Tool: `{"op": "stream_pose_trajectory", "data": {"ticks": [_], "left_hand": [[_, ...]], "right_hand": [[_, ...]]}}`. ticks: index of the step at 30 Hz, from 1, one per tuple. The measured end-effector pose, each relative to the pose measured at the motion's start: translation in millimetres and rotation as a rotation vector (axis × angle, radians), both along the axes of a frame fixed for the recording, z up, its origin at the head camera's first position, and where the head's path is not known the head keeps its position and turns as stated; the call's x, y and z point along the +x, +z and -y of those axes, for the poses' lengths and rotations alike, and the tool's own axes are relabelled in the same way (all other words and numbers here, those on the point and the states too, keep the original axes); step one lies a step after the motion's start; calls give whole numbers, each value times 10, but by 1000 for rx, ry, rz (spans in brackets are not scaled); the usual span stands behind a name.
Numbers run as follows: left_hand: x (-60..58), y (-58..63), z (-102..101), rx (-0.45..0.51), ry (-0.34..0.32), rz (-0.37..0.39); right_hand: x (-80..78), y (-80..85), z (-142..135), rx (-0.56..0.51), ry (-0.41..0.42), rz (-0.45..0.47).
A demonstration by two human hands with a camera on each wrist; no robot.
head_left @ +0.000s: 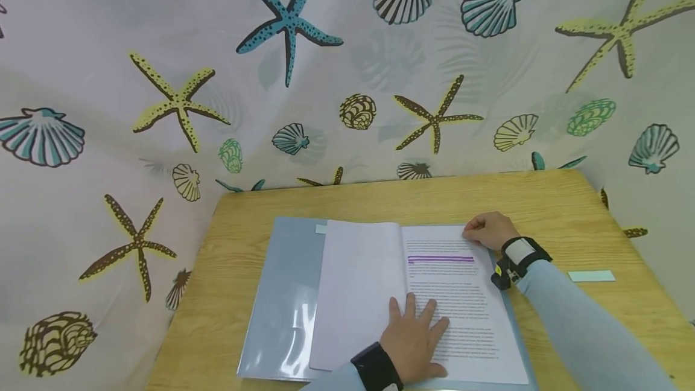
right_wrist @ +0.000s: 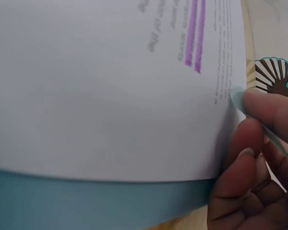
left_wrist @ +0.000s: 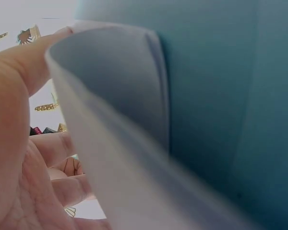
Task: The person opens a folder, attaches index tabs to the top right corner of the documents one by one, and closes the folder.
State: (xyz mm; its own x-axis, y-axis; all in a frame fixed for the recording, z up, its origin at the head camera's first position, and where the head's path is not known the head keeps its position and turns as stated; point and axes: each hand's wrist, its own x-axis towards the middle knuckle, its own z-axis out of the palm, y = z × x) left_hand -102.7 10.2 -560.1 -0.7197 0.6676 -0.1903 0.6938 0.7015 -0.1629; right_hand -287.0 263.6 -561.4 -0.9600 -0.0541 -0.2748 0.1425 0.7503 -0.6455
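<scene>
An open document of white printed pages [head_left: 450, 300] lies in a blue-grey folder [head_left: 279, 294], two purple highlighted lines [head_left: 441, 259] near the top of the right page. My left hand [head_left: 414, 341] rests with spread fingers on the lower part, across the fold. Curved page edges [left_wrist: 110, 158] show close beside that hand in the left wrist view. At the top right corner of the page, my right hand [head_left: 491, 231] pinches a pale blue sticky strip [right_wrist: 237, 99] between thumb and fingers, right at the paper's edge.
Another pale blue-green strip [head_left: 592, 276] lies on the wooden table [head_left: 239, 222] right of the folder, by my right forearm. A small pale tab [head_left: 321, 229] shows at the top of the left-hand pages. A shell-patterned curtain [head_left: 326, 77] hangs behind the table.
</scene>
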Motion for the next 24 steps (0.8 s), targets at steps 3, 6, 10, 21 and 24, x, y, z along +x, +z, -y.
{"op": "stream_pose_trajectory", "data": {"ticks": [3,6,10,21,24], "left_hand": [[-1,15,-2,3,-2,-2],[-2,22,-6,10,-3,-5],[-5,19,-5,10,0,-8],[-1,39,-4,23,8,11],[-2,44,-3,25,8,15]], "right_hand": [[3,-18,5,2,-9,6],[8,-22,12,6,-8,3],[12,-15,19,9,-5,-3],[17,-17,19,3,-6,0],[16,-23,20,5,-4,-1]]}}
